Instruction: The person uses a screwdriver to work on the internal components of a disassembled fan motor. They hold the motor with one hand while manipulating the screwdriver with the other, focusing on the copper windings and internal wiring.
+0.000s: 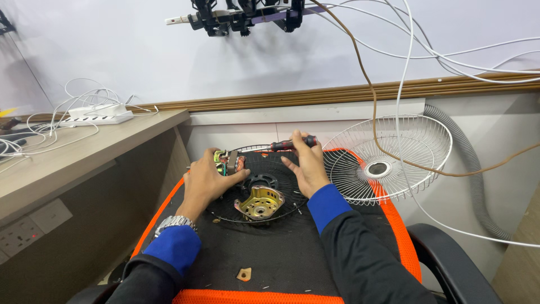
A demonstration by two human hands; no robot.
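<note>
The left hand (207,179) is closed around a small motor core (229,162) — a block with copper windings and green and yellow wire ends — holding it just above the far left part of a black fan grille (281,194) that lies flat on the seat. The right hand (306,163) has its grip narrowed on the black-and-red handle of a screwdriver (284,146); thumb and forefinger pinch the handle while the other fingers spread loosely below it. The screwdriver lies roughly level, its shaft pointing left toward the motor core, with the tip close to the core; whether it touches cannot be told.

On the black fan grille, near the person and between the two hands, sits a gold-coloured metal bracket (259,202) with a round hole in it. The grille rests on a chair seat (281,253) of black mesh with an orange edge. A small tan part (244,274) lies on the seat, nearer the person.

To the right, a white wire fan guard (388,160) leans tilted against the wall, touching the seat's far right edge. A brown cable (373,107) hangs down across it. On the left tabletop (67,155) — well apart from the hands — lies a white power strip (95,114) with white leads.
</note>
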